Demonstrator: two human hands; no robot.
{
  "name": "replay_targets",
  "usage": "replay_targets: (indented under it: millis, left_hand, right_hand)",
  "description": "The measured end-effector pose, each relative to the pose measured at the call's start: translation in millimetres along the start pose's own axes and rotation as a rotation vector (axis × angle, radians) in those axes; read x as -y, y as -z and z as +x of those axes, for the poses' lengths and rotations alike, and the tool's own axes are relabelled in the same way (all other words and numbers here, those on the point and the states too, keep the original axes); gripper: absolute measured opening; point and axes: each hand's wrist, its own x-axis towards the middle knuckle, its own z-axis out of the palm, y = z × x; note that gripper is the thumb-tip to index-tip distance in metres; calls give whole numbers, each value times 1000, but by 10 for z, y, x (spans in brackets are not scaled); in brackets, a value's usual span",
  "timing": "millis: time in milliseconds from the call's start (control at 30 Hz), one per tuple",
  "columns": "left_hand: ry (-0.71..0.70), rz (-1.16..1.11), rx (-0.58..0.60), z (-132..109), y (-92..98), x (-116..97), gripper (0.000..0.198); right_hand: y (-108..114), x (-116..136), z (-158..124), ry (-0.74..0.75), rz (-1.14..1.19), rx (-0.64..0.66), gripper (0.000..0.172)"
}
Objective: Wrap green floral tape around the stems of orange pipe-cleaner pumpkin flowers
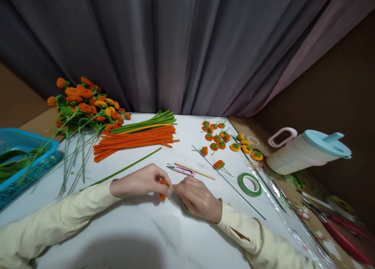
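Observation:
Near the middle of the white table, my left hand pinches a small orange flower with a bit of green at its centre. My right hand is closed, its fingertips meeting at the green side of the flower; a thin green strip shows beneath its fingers, and what the fingertips pinch is too small to make out. Just behind my right hand lie pink-handled snips and a thin wooden stick. One green stem rests behind my left wrist.
Orange pipe cleaners and green ones lie behind, beside a flower bunch. A blue basket is at left. At right are small flower heads, green tape, a tumbler and red-handled pliers.

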Motion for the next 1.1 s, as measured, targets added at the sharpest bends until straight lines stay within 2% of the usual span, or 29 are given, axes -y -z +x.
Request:
replay_targets:
  millis: [67,133,233,267,333,400,433,500,567,633,700,767,833,900,1000,1067,1100]
  left_hand:
    - [86,-236,107,40,13,28,15]
    - [125,-366,165,83,16,72,17]
    - [111,-321,167,99,9,105,26]
    - [76,-241,116,83,2,100,28]
    - [-68,26,-77,22,-27,76,33]
    - [-296,388,-299,-56,-81,55,42]
    - [-417,570,-369,-91,-115,53,42]
    - [-593,866,-424,-142,-187,70,26]
    - [-680,1071,-462,-165,-247,104,5]
    - [-716,1160,-481,-170,-283,134,10]
    - [-725,1152,-438,-173,-289,141,17]
    - [-685,1057,-366,-171,-262,121,21]
    - [-580,878,-293,-150,-200,92,19]
    - [-392,614,-174,-100,-113,73,12]
    - [-46,121,89,7,2,77,11]
    - [56,-54,134,61,18,91,17]
    - [58,-54,96,74,2,100,18]
  right_hand:
    - [30,-4,1,149,-102,21,30]
    - [55,-12,3,263,-190,34,31]
    - [54,-30,3,235,-195,22,29]
    - [44,-35,2,185,-164,9,29]
    - [15,-40,-4,79,-77,-10,30]
    - [-15,-37,-15,5,1,-24,31]
    - [-27,-32,-20,-19,28,-27,30]
    - [-43,-13,-28,-47,53,-19,27]
    - [-45,9,-28,-73,54,-4,24]
    - [-38,26,-17,-99,46,24,21]
    - [-28,32,-3,-92,36,61,18]
    - [-21,30,8,-34,13,94,17]
    - [-16,25,11,51,-18,104,18]
    - [-10,22,11,126,-37,107,20]
    - [1,18,12,174,-59,72,22]
    - [3,9,11,160,-77,42,25]
    - [0,2,9,139,-82,30,26]
